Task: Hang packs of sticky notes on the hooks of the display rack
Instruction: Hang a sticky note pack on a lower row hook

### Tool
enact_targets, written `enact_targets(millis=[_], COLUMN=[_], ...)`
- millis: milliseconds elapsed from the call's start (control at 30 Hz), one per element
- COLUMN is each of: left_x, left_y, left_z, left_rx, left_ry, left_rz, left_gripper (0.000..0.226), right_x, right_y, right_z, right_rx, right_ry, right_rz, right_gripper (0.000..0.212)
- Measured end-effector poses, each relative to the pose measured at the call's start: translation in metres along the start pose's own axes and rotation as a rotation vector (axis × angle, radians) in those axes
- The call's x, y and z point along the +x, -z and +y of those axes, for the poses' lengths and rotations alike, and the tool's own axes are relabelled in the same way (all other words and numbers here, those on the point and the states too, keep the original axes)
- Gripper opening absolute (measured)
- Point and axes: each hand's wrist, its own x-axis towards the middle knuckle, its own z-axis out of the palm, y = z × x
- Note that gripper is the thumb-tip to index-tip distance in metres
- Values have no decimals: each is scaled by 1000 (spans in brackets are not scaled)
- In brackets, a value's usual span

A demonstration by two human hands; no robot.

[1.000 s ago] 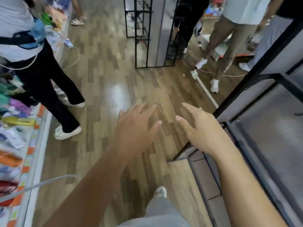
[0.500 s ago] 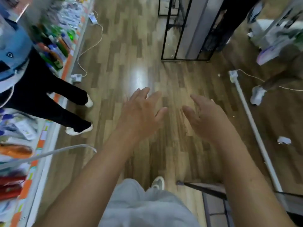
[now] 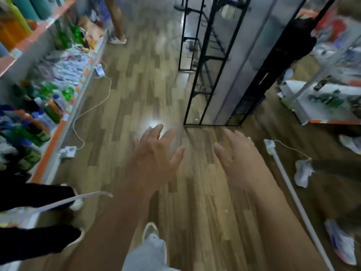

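Swinging leftward, bringing the tall black-framed grey-panel display rack (image 3: 244, 65) ahead; left grip (image 3: 154, 159) and right grip (image 3: 240, 163) spreading open, empty; sticky-note packs showing nowhere, likely needing fetching first.

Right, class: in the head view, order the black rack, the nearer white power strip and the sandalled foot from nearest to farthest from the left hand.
1. Black rack: its foot stands just ahead and slightly right of the left hand.
2. Nearer power strip: lying well off to the left.
3. Sandalled foot: far ahead, at the top left of the picture.
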Motion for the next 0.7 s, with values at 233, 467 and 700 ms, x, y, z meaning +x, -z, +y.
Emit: enact_targets(millis=[233,467,700], left_x=[168,332,507], left_y=[45,52,70], left_z=[-20,-25,-23], left_rx=[-17,-123,-208], left_ry=[-84,-128,-159], left_rz=[51,31,85], left_gripper=[62,57,56], right_x=[138,289,465], right_y=[35,53,95], right_z=[-52,-51,-71], right_rx=[123,183,364], right_ry=[14,-49,18], right_rz=[158,280,311], right_gripper=[59,61,56])
